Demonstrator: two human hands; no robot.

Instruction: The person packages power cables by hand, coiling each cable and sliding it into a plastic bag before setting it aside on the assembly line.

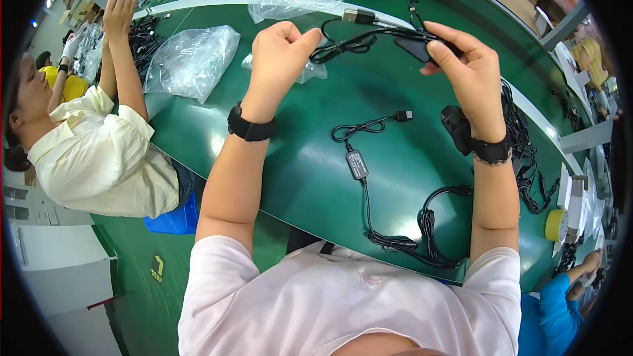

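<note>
Over the green table, a black USB cable with a bundled coil stretches between my hands. My left hand is closed, its thumb and curled fingers against the cable's looped left end. The exact pinch is hidden behind the fingers. My right hand grips the other end, thumb and fingers around a flat black box on the cable. The USB plug sticks out at the top, between the hands. Below lies a second black USB cable with a labelled inline box, on the table in front of my body.
Clear plastic bags lie at the left and far side. A heap of black cables is right of my right wrist, with yellow tape beyond it. A co-worker in a cream shirt sits at left; a blue sleeve shows lower right.
</note>
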